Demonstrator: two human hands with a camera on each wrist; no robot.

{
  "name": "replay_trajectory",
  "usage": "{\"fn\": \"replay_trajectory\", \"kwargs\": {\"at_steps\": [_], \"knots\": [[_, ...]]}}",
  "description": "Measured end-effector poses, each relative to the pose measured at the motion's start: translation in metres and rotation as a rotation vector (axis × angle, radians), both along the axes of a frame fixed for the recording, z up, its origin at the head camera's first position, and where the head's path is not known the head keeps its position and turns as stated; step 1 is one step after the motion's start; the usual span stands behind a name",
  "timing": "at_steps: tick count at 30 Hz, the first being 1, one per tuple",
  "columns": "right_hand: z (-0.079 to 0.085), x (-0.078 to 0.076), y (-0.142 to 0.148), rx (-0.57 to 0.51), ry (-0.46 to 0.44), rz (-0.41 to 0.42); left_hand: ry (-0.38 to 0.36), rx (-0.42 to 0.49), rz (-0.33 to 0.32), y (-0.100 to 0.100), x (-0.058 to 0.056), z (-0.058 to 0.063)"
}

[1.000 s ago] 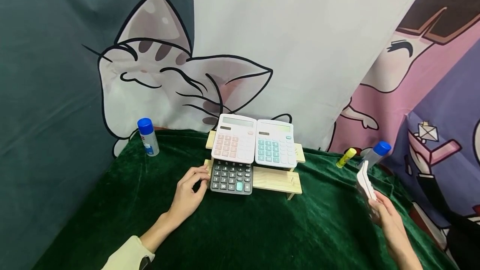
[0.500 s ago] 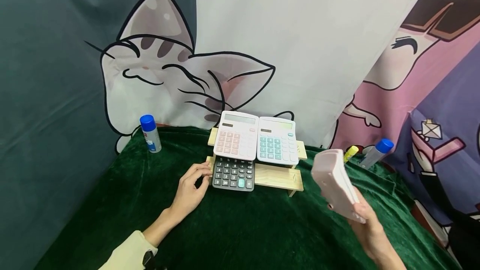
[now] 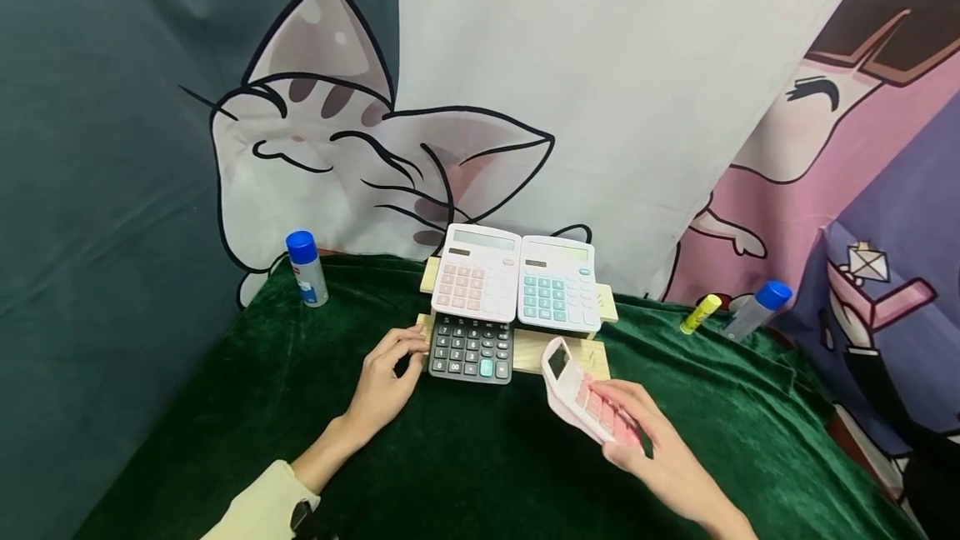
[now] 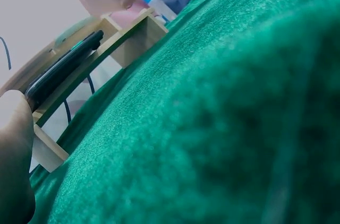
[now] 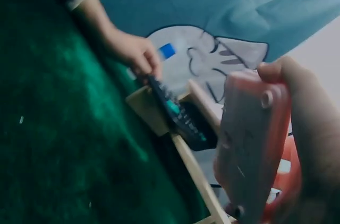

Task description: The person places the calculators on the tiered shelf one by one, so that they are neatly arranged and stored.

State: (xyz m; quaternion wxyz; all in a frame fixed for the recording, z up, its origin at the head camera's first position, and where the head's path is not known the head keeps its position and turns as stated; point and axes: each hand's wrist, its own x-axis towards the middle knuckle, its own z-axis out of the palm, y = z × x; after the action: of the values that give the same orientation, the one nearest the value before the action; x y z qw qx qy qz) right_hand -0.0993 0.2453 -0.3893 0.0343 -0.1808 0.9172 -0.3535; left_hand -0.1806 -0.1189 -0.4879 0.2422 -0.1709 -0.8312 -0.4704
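My right hand (image 3: 667, 457) grips a pink calculator (image 3: 588, 394) by its keypad end, tilted in front of the right part of a two-tier wooden stand (image 3: 528, 348). Its back with round feet shows in the right wrist view, as the calculator (image 5: 249, 134). My left hand (image 3: 386, 382) holds the left end of the stand's lower shelf, thumb and fingertips beside a black calculator (image 3: 471, 352) lying there. On the upper shelf, a white calculator with pink keys (image 3: 476, 273) leans beside a white one with teal keys (image 3: 558, 282).
A blue-capped bottle (image 3: 307, 269) stands at the back left. At the right lie a yellow glue stick (image 3: 701, 315) and another blue-capped bottle (image 3: 757, 311). Dark green cloth (image 3: 300, 382) covers the table, and a cartoon-printed curtain (image 3: 637, 107) hangs behind.
My right hand has brought the pink calculator from the far right leftward to the stand and turned its keys into view. My left hand stays at the stand's left end.
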Motion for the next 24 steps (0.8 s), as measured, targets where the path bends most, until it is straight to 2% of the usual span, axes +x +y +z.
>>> {"fn": "replay_trajectory", "kwargs": {"at_steps": [5, 8, 12, 15, 24], "knots": [[-0.012, -0.007, -0.008, 0.195, 0.076, -0.153, -0.003, -0.003, 0.002, 0.001, 0.001, 0.001], [-0.021, -0.014, -0.010, 0.276, 0.132, -0.201, 0.007, -0.001, 0.002, 0.001, 0.001, 0.001], [-0.034, -0.026, -0.013, 0.283, 0.265, -0.205, 0.031, 0.002, 0.002, 0.001, 0.000, 0.000], [-0.042, -0.032, -0.018, 0.292, 0.332, -0.213, 0.033, 0.001, 0.002, 0.000, 0.001, -0.001], [-0.057, -0.045, -0.038, 0.321, 0.412, -0.300, 0.017, 0.011, -0.006, 0.002, 0.000, 0.000]]}}
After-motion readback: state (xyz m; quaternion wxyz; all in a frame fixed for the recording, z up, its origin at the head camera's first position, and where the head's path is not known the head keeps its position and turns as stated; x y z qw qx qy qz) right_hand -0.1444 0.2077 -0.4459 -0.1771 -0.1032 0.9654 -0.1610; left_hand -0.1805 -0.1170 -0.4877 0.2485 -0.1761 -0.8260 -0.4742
